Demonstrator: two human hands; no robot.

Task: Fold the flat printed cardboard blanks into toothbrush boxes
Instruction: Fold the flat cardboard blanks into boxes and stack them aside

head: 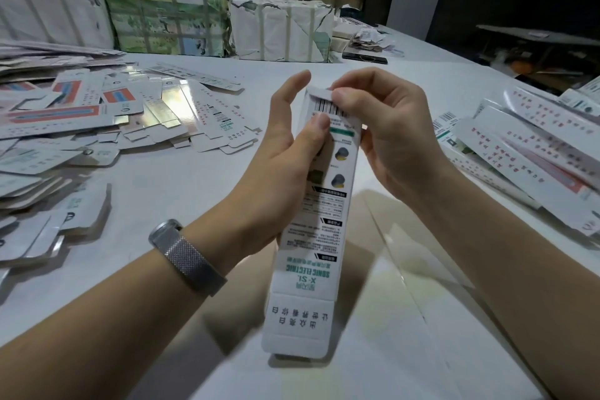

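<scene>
box [319,224]: light, thin card, creases easily. left hand [282,159] grips the upper body; right hand [386,127] pinches the top flap. hold by the side edges.

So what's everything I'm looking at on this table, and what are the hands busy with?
toothbrush box: one, white with green and black print, held above the table centre, near flap hanging open
flat blanks: a loose heap, too many to count, white with some red-blue panels, left side
stacked blanks: one pile, white with red print, right side
wrapped bundles: at least three, white and green paper, strapped, along the far edge
table: one, white
watch: one, silver mesh band, left wrist
left hand: grips the box's upper part, thumb on the barcode
right hand: fingers pinch the box's top flap
</scene>
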